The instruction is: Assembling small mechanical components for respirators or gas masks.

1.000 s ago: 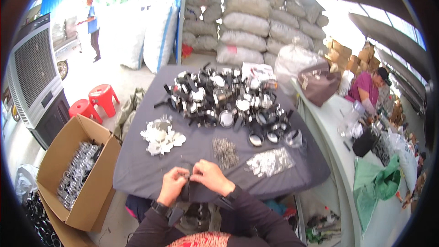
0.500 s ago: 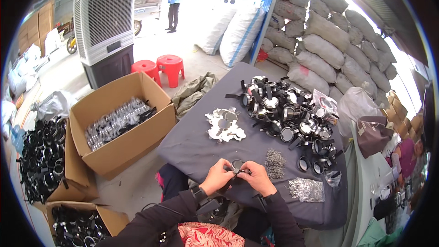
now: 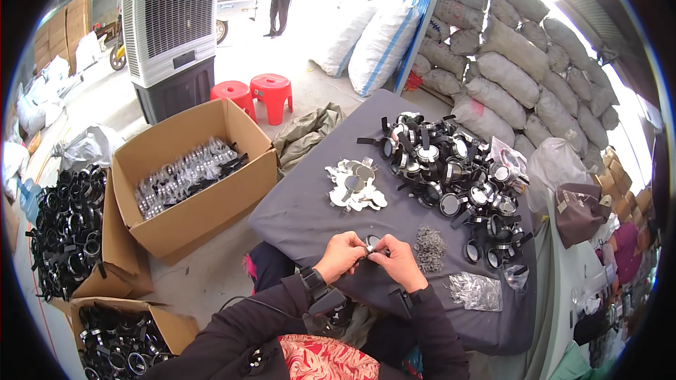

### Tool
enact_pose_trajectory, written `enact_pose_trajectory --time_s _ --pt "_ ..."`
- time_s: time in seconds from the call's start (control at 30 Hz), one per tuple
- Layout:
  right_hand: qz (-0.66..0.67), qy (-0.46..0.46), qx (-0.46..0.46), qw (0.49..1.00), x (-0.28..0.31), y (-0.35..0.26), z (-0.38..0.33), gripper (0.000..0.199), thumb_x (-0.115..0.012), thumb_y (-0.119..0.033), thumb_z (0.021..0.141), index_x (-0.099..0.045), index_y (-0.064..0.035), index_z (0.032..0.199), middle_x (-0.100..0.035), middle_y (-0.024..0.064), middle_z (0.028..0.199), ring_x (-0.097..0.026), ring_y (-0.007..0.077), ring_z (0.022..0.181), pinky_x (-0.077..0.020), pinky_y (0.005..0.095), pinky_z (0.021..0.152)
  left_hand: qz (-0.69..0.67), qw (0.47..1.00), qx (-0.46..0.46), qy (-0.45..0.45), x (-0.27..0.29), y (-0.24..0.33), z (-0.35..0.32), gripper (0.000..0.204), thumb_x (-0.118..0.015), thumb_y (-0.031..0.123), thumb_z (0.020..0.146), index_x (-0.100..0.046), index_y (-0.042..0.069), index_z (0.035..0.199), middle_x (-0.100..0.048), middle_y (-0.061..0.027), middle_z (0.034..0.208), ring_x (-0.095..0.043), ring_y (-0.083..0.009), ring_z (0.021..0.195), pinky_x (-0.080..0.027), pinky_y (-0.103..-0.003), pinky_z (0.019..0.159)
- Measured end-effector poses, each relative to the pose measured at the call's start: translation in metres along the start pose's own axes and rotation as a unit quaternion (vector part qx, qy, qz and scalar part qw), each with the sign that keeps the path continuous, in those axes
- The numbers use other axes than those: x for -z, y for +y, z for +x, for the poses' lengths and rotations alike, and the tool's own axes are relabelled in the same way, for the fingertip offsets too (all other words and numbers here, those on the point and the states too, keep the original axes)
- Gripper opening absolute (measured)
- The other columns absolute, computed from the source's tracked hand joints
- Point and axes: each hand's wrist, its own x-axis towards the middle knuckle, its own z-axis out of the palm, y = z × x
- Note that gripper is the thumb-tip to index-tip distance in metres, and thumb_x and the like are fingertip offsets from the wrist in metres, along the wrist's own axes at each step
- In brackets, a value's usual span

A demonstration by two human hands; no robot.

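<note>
My left hand [image 3: 341,256] and my right hand [image 3: 398,264] meet over the near part of the grey cloth-covered table [image 3: 296,214]. Fingers of both are closed on a small round watch-like piece [image 3: 372,241] with a metal rim, gripped from its two sides. Much of it is hidden behind the fingertips. Just right of my right hand lies a heap of tiny grey metal parts [image 3: 430,249]. Beyond my hands sits a pile of thin white and grey discs [image 3: 353,184]. Farther right is a large heap of round watch-like pieces [image 3: 451,169] with black straps.
A clear bag of small metal pins [image 3: 476,291] lies at the table's right. On the left stands an open carton [image 3: 204,229] of plastic-wrapped pieces, beside cartons of black ringed pieces [image 3: 70,232]. Red stools [image 3: 272,91], an air cooler [image 3: 172,28] and stacked sacks [image 3: 510,49] stand farther off.
The view has shifted slightly, so the table and cartons sit a little differently. Both hands keep hold of the round piece, with the right fingers now closer over it.
</note>
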Motion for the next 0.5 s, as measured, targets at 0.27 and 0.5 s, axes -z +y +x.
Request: enact_pose_trajectory --time_s 0.27,0.5 --pt "-0.077 0.069 0.099 0.990 0.004 0.007 -0.004 0.005 -0.055 -0.002 0.076 -0.055 -0.0002 0.081 -0.054 0.0086 0.071 -0.050 0.0176 0.063 -0.0401 0.0286 0.057 0.062 0.998 -0.009 0.002 0.006 0.005 0.000 0.006 -0.058 0.004 0.074 -0.052 0.002 0.073 -0.053 -0.0029 0.057 -0.047 -0.0067 0.040 -0.035 -0.021 0.033" --pt "-0.169 0.140 0.077 0.972 0.019 -0.009 -0.036 0.017 -0.063 -0.001 0.070 -0.063 -0.0042 0.087 -0.048 0.0056 0.071 -0.049 0.0149 0.065 -0.0390 0.0267 0.058 -0.009 0.999 -0.016 -0.026 0.011 0.009 0.013 0.008 -0.059 0.000 0.072 -0.052 0.002 0.069 -0.053 -0.0026 0.057 -0.045 -0.0056 0.039 -0.033 -0.019 0.031"
